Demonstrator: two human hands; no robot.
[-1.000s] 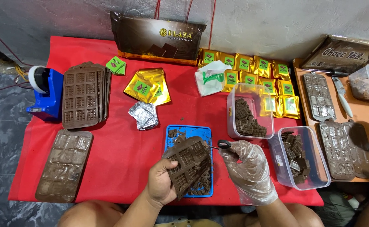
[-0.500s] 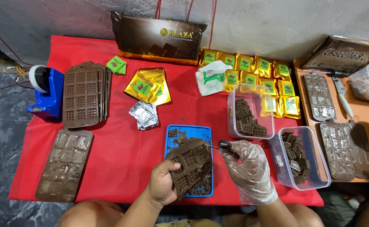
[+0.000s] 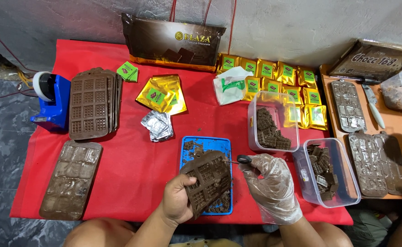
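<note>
Head view, near edge first: bare left hand (image 3: 177,204) clenched on a brown ribbed chocolate mould (image 3: 208,180), tilted over a blue plastic tray (image 3: 205,144) strewn with crumbly chocolate shards. Right hand (image 3: 270,185), in a crinkled clear glove, pinching a thin metal tool (image 3: 238,160) against the mould's edge. Just right, two clear rectangular tubs (image 3: 327,171) of chocolate squares. Farther left, stacked brown moulds (image 3: 91,103) on red cloth tabletop (image 3: 127,160). Farthest, glossy gold foil packets (image 3: 281,77).
</note>
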